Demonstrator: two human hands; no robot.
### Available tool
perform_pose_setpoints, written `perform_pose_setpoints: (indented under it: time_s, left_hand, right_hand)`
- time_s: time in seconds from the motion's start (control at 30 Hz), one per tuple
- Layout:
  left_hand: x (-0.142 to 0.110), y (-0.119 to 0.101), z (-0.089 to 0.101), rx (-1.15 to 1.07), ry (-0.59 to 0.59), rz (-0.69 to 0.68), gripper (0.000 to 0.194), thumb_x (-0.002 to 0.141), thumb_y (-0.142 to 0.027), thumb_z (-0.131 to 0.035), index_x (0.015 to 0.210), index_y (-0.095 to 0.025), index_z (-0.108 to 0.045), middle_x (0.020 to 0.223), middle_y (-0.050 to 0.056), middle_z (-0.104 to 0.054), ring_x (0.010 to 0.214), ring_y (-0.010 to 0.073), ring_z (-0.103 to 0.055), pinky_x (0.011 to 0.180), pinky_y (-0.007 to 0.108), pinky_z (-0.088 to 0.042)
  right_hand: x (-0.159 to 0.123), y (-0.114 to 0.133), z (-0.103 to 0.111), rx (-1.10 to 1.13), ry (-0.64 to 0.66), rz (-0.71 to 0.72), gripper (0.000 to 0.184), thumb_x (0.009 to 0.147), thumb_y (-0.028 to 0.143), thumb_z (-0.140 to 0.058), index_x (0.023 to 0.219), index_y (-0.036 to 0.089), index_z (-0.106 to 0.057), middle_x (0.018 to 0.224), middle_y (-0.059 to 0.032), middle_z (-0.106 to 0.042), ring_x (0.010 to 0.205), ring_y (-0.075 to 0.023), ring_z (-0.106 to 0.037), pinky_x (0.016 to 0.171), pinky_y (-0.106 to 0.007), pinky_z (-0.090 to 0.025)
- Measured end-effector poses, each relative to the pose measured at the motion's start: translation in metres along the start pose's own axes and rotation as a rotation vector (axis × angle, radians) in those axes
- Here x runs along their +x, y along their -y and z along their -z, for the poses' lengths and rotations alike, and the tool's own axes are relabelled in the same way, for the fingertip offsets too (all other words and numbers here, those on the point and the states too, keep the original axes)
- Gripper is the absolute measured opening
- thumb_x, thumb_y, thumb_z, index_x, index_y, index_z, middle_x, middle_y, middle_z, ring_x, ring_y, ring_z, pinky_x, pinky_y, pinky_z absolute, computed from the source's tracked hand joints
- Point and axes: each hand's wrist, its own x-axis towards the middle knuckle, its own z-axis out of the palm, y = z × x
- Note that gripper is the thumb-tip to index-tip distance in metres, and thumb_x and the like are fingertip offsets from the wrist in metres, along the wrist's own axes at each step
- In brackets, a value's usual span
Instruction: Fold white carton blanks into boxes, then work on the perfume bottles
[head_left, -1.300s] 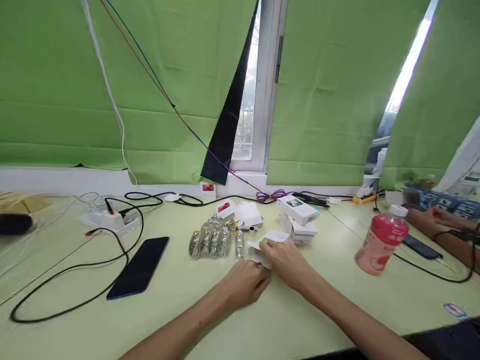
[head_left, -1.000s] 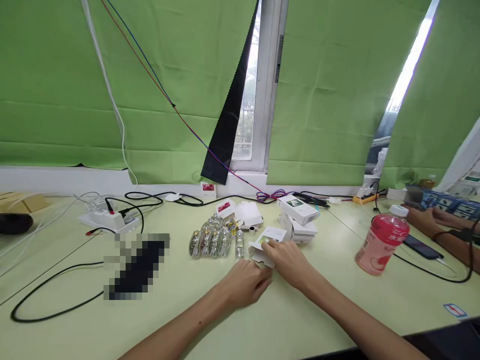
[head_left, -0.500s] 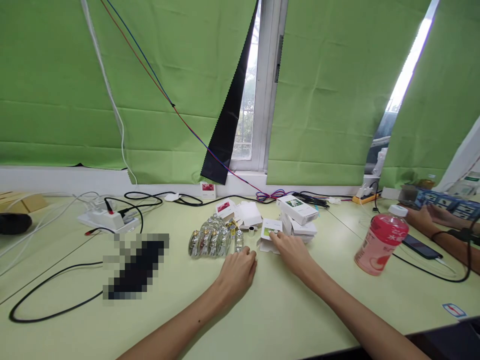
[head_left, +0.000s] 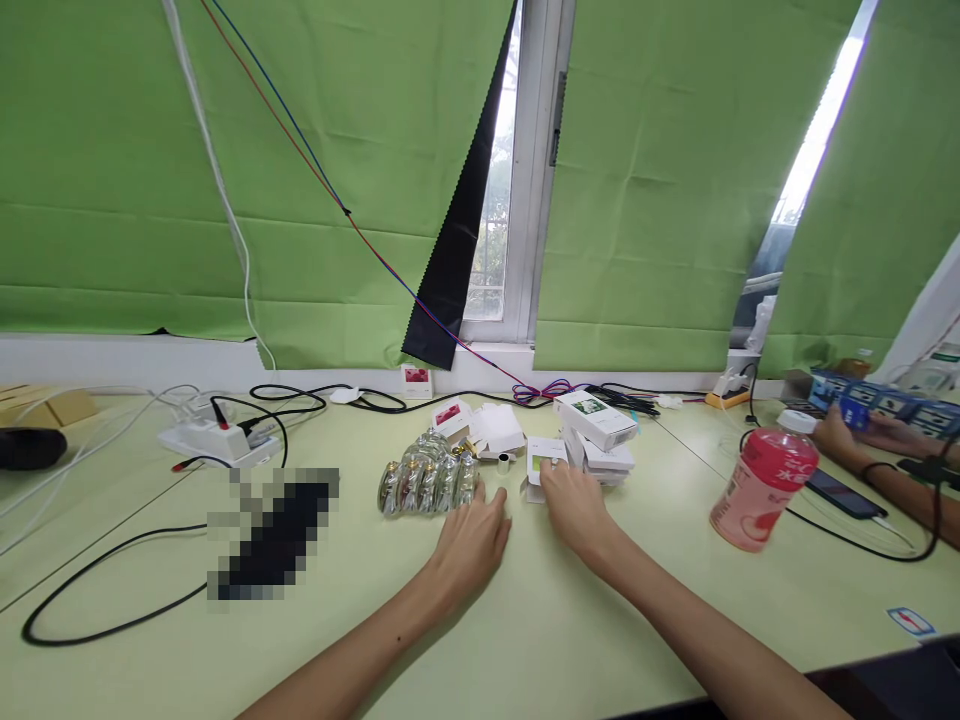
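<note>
My left hand (head_left: 472, 545) rests on the table with its index finger and thumb apart. Its fingertips touch the right end of a row of small clear glass bottles (head_left: 427, 487) with silvery and gold necks, which look like perfume bottles. My right hand (head_left: 576, 508) has its fingers curled over a small white box (head_left: 535, 482) with a green picture and an open flap. Between the hands, slightly farther back, a small silver cap (head_left: 503, 462) stands on the table. What the curled right fingers cover is hidden.
More white boxes (head_left: 596, 420) lie stacked behind my right hand, and another opened box (head_left: 497, 430) lies farther back. A pink drink bottle (head_left: 765, 490) stands right. Cables and a power strip (head_left: 217, 440) are left. At far right, another person's hands (head_left: 844, 435) hold something blue.
A single bottle has shifted left into the row's right end, with my left hand following and its fingers spreading. My right fingers have curled more over the box, which is turned slightly.
</note>
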Motion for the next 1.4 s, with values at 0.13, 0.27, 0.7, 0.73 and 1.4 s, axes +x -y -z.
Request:
perform_pose_setpoints:
  time_s: [0.13,0.27,0.7,0.73,1.4]
  left_hand:
    - [0.001,0.001,-0.001,0.004,0.015,0.001,0.026,0.099,-0.029,-0.037,0.119,-0.020,-0.050,0.143,0.022,-0.047,0.085,0.0273,-0.071,0.070,0.037,-0.048]
    - [0.001,0.001,-0.004,-0.049,0.008,-0.098,0.021,0.099,-0.027,-0.037,0.105,-0.020,-0.055,0.112,0.012,-0.064,0.086,0.0246,-0.069,0.067,0.033,-0.045]
    - [-0.004,-0.003,-0.001,-0.055,-0.003,-0.213,0.022,0.098,-0.026,-0.039,0.090,-0.019,-0.058,0.094,0.007,-0.066,0.073,0.0193,-0.064,0.059,0.031,-0.034]
    - [-0.004,-0.003,-0.001,-0.059,0.002,-0.213,0.022,0.098,-0.026,-0.039,0.089,-0.019,-0.058,0.094,0.007,-0.066,0.073,0.0193,-0.064,0.059,0.031,-0.035]
    - [-0.004,-0.003,-0.001,-0.102,0.024,-0.226,0.022,0.097,-0.025,-0.038,0.089,-0.019,-0.058,0.095,0.009,-0.064,0.072,0.0198,-0.063,0.060,0.032,-0.037]
  right_hand:
    - [0.009,0.007,0.010,0.061,-0.068,0.035,0.031,0.087,0.006,-0.057,0.117,0.013,-0.057,0.107,-0.0160,-0.070,0.101,-0.0279,-0.070,0.074,-0.030,-0.050]
    - [0.034,0.014,0.015,0.115,-0.119,0.114,0.025,0.094,0.009,-0.043,0.114,0.016,-0.057,0.104,-0.0145,-0.069,0.096,-0.0264,-0.069,0.072,-0.030,-0.046]
    - [0.118,0.048,0.011,0.094,-0.061,0.405,0.049,0.091,0.010,-0.047,0.135,0.029,-0.058,0.124,-0.0121,-0.063,0.106,-0.0240,-0.067,0.083,-0.032,-0.048]
    - [0.121,0.050,0.009,0.085,-0.049,0.408,0.046,0.091,0.011,-0.048,0.132,0.028,-0.061,0.124,-0.0124,-0.064,0.106,-0.0245,-0.067,0.083,-0.032,-0.049]
    - [0.129,0.069,0.000,-0.027,-0.101,0.403,0.030,0.098,0.009,-0.042,0.125,0.011,-0.056,0.119,-0.0206,-0.066,0.109,-0.0254,-0.068,0.085,-0.033,-0.051]
